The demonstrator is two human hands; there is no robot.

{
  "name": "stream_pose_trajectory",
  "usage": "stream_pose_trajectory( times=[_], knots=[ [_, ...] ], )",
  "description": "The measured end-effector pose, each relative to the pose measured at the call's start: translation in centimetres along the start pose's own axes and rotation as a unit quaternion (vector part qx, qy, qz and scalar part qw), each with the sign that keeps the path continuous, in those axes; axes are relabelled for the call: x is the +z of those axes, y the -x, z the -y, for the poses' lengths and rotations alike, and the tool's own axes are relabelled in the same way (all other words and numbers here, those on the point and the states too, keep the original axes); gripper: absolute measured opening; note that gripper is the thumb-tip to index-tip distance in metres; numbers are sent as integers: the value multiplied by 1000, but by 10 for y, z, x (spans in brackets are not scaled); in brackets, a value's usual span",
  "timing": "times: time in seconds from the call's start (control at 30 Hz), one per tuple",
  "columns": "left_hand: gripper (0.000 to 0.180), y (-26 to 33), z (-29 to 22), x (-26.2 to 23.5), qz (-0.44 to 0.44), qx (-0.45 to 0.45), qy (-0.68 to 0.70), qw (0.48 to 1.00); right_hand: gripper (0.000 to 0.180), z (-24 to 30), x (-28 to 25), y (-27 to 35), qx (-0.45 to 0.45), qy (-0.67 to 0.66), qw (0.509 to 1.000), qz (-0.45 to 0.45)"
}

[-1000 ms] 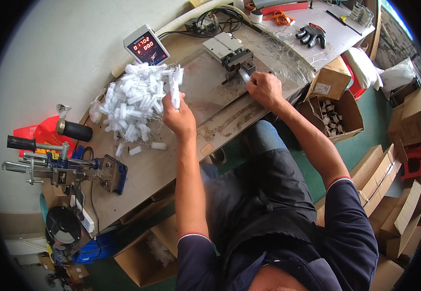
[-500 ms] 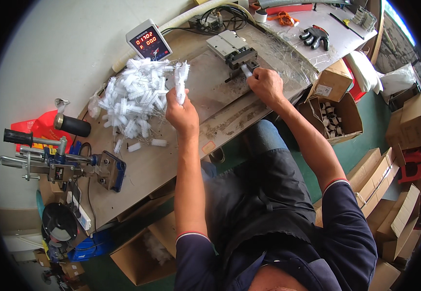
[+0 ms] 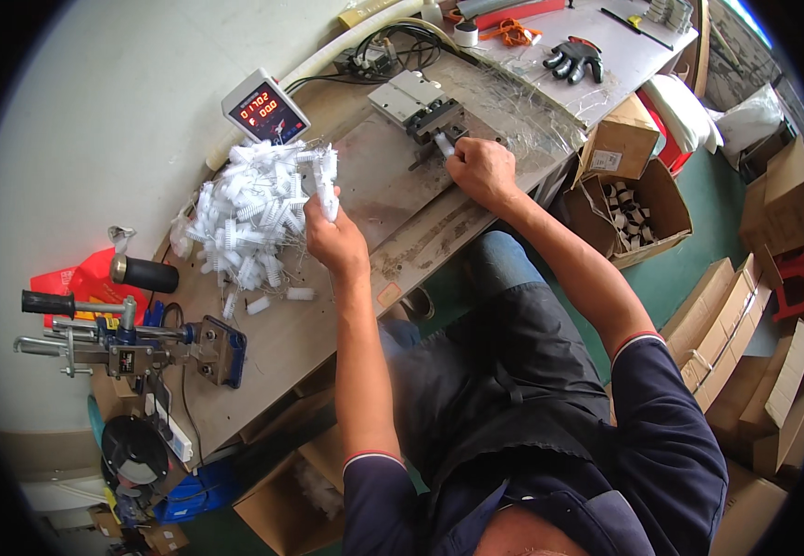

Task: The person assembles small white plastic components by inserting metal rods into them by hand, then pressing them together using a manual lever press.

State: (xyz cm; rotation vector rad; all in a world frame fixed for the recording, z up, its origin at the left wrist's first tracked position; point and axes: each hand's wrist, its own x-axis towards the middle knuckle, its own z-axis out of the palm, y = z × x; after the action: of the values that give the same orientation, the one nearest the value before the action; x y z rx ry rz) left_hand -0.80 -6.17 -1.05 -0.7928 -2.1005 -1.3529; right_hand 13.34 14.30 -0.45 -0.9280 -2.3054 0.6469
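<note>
The left hand (image 3: 336, 243) has its fingers clamped around bristly white brushes (image 3: 326, 176); the right hand (image 3: 482, 172) closes on another brush (image 3: 444, 145) at a metal clamp (image 3: 436, 120). Wire-stemmed brushes (image 3: 246, 218) heap on the bench (image 3: 291, 338). Rightward, a cardboard box (image 3: 668, 199) holds curved strips (image 3: 632, 213); a lower carton (image 3: 268, 510), white fluff (image 3: 317, 488).

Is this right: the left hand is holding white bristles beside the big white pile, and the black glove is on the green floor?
Not quite: the black glove is on the pale table, as the head view shows. The left hand is holding white bristles beside the big white pile.
</note>
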Motion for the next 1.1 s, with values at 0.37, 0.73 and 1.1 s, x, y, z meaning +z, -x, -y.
stream_pose_trajectory(
  times=[0.37, 0.73, 1.1],
  knots=[
    [14, 2, -3, 2, 34, -36, -23, 999, 24, -2, -2, 0, -4, -24, 1000, -1],
    [13, -3, -15, 7, 119, -53, -11, 991, 28, -1, -3, -1, 14, -54, 998, -39],
    [15, 1, -58, 67, 234, 35, 7, 971, 26, -4, -1, 1, 3, -71, 995, -72]
  ],
)
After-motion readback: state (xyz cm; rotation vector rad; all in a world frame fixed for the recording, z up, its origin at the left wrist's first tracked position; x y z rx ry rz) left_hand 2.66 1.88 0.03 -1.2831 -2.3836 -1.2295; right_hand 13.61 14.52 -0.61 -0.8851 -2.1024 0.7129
